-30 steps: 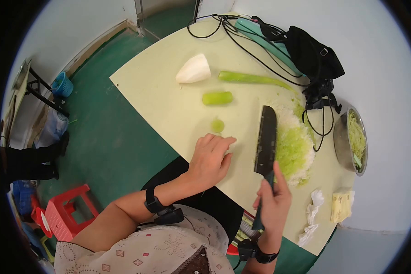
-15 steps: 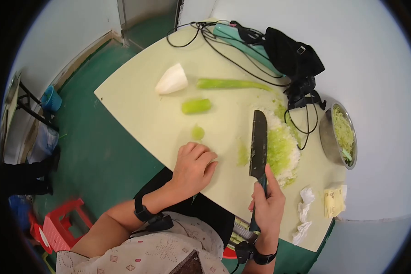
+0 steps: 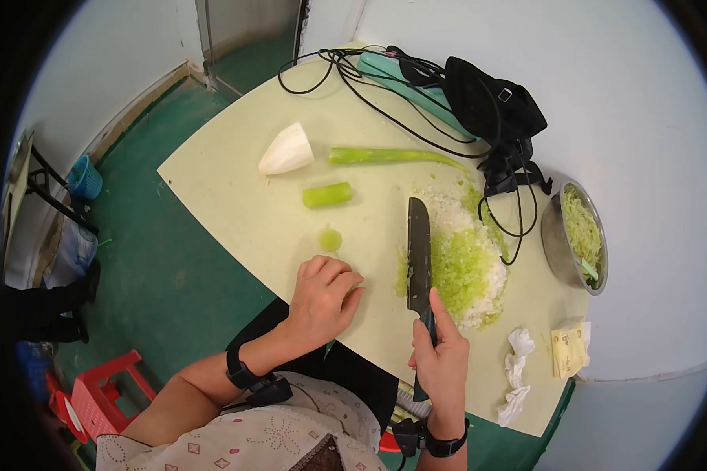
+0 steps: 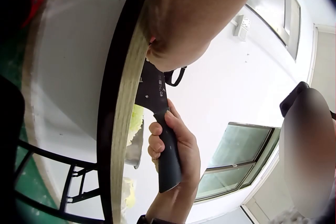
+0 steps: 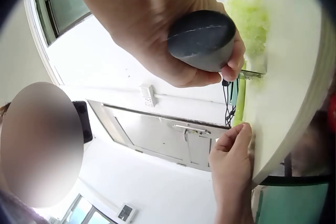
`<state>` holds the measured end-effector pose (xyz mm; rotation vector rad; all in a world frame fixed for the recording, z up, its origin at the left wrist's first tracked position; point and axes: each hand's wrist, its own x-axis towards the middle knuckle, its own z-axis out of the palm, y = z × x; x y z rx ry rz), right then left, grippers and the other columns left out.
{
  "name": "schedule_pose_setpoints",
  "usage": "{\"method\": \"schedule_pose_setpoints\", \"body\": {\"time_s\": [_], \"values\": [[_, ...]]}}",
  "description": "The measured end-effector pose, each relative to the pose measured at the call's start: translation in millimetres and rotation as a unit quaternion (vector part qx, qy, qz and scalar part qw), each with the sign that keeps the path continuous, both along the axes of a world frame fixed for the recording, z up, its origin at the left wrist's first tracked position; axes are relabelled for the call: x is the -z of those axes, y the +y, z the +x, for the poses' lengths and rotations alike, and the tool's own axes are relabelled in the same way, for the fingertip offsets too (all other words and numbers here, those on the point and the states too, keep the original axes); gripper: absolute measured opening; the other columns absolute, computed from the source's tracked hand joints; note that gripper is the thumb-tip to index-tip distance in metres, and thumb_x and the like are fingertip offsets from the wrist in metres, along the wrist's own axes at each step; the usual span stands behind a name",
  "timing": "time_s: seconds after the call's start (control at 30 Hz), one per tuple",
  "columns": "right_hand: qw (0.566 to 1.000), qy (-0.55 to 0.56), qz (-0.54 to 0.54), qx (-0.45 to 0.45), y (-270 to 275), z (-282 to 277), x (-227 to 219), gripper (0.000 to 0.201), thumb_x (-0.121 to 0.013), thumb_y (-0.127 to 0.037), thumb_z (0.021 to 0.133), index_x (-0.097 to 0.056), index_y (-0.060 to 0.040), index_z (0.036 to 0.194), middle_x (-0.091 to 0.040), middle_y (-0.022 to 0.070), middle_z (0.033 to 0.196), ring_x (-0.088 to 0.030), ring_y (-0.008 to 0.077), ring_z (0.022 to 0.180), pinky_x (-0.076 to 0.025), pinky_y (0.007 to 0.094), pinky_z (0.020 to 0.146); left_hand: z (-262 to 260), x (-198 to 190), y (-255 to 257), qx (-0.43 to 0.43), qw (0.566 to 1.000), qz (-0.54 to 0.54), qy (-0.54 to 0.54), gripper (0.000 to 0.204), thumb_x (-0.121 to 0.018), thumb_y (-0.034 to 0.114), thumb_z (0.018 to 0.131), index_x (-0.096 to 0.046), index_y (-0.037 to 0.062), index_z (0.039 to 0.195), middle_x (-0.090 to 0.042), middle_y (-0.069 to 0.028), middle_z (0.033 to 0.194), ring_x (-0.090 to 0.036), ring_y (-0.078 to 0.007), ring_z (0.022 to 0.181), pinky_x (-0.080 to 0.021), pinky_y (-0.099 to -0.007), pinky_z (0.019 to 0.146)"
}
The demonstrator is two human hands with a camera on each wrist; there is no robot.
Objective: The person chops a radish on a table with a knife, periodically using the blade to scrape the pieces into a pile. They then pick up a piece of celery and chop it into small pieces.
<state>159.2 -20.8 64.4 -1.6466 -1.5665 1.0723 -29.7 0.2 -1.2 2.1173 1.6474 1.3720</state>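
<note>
My right hand (image 3: 440, 357) grips the dark handle of a black-bladed kitchen knife (image 3: 419, 251), index finger stretched along it. The blade points away from me, along the left side of a pile of finely chopped green and white vegetable (image 3: 459, 263); green bits lie to its left too. In the right wrist view the blade (image 5: 252, 74) is low at the table surface. My left hand (image 3: 322, 302) rests at the table's near edge, fingers loosely bent, holding nothing. Just beyond it lie a thin green round slice (image 3: 330, 239) and a short green stalk piece (image 3: 327, 195).
Farther back are a cut white radish (image 3: 287, 149) and a long green stalk (image 3: 393, 155). Black cables and a black strapped bag (image 3: 491, 98) lie at the rear. On the right stand a metal bowl (image 3: 554, 243) of green shreds, crumpled tissue (image 3: 516, 373) and a yellow packet (image 3: 569, 349).
The head view has shifted. My right hand has moved the knife leftward relative to the pile, and green bits now lie left of the blade. My left hand stays by the round slice.
</note>
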Motion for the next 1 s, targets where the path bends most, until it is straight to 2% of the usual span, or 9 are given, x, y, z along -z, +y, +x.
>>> {"method": "schedule_pose_setpoints", "body": {"time_s": [0.17, 0.37, 0.47, 0.67, 0.77, 0.9, 1.0], "values": [[0.999, 0.034, -0.015, 0.025, 0.2, -5.5, -14.6, 0.050, -0.056, -0.005, 0.087, -0.047, -0.0041, 0.137, -0.047, -0.0019, 0.059, -0.047, 0.0054, 0.045, -0.039, 0.0226, 0.042, -0.4, 2.0, -0.2, 0.000, 1.000, 0.002, -0.005, 0.020, -0.071, 0.002, 0.068, -0.064, 0.0049, 0.085, -0.058, -0.0069, 0.085, -0.053, -0.0264, 0.084, -0.039, -0.0377, 0.076], [1.000, -0.023, 0.007, -0.013, 0.8, -0.5, -0.5, 0.050, -0.056, -0.005, 0.087, -0.047, -0.0040, 0.137, -0.047, -0.0024, 0.058, -0.047, 0.0050, 0.045, -0.038, 0.0220, 0.042, 0.0, 0.9, 0.7, -0.001, 1.000, 0.005, -0.003, 0.021, -0.073, 0.000, 0.065, -0.064, 0.0045, 0.084, -0.059, -0.0074, 0.083, -0.054, -0.0262, 0.082, -0.040, -0.0369, 0.074], [1.000, 0.013, -0.016, 0.011, -0.5, -5.0, -7.7, 0.050, -0.056, -0.005, 0.087, -0.047, -0.0035, 0.136, -0.048, -0.0025, 0.059, -0.046, 0.0046, 0.045, -0.038, 0.0217, 0.042, -0.5, 1.4, -0.3, -0.003, 1.000, 0.007, -0.003, 0.021, -0.073, 0.000, 0.066, -0.064, 0.0044, 0.084, -0.059, -0.0073, 0.083, -0.054, -0.0261, 0.081, -0.040, -0.0368, 0.074], [0.999, -0.019, 0.020, -0.029, -1.2, -2.2, -0.6, 0.050, -0.056, -0.004, 0.088, -0.046, -0.0030, 0.137, -0.049, -0.0023, 0.060, -0.045, 0.0045, 0.045, -0.037, 0.0214, 0.042, 0.5, 0.8, 0.6, -0.004, 1.000, 0.004, 0.000, 0.020, -0.073, 0.000, 0.065, -0.065, 0.0043, 0.083, -0.059, -0.0072, 0.083, -0.054, -0.0259, 0.081, -0.040, -0.0364, 0.074], [0.999, 0.024, -0.020, 0.019, -5.6, -9.6, -11.7, 0.047, -0.058, -0.005, 0.087, -0.048, -0.0008, 0.133, -0.044, 0.0043, 0.059, -0.038, 0.0064, 0.053, -0.036, 0.0238, 0.047, -0.3, 1.1, 0.1, -0.007, 1.000, 0.003, -0.001, 0.020, -0.073, 0.000, 0.065, -0.065, 0.0043, 0.083, -0.059, -0.0072, 0.083, -0.054, -0.0259, 0.081, -0.040, -0.0365, 0.074], [1.000, -0.011, -0.009, -0.002, -8.5, -8.9, -6.2, 0.046, -0.058, -0.005, 0.087, -0.050, -0.0003, 0.132, -0.044, 0.0075, 0.059, -0.038, 0.0085, 0.051, -0.036, 0.0249, 0.047, 0.8, 1.1, 0.8, -0.008, 1.000, 0.006, -0.002, 0.020, -0.073, 0.000, 0.065, -0.065, 0.0044, 0.083, -0.059, -0.0071, 0.082, -0.054, -0.0260, 0.080, -0.040, -0.0367, 0.073], [0.999, -0.027, 0.011, -0.015, -8.6, -10.7, -7.2, 0.045, -0.058, -0.005, 0.087, -0.050, -0.0004, 0.131, -0.045, 0.0084, 0.058, -0.038, 0.0092, 0.050, -0.037, 0.0251, 0.046, 0.4, 2.7, -0.6, -0.003, 1.000, -0.010, -0.006, 0.015, -0.071, 0.003, 0.069, -0.065, 0.0045, 0.083, -0.057, -0.0063, 0.084, -0.052, -0.0260, 0.085, -0.039, -0.0379, 0.076]]}}
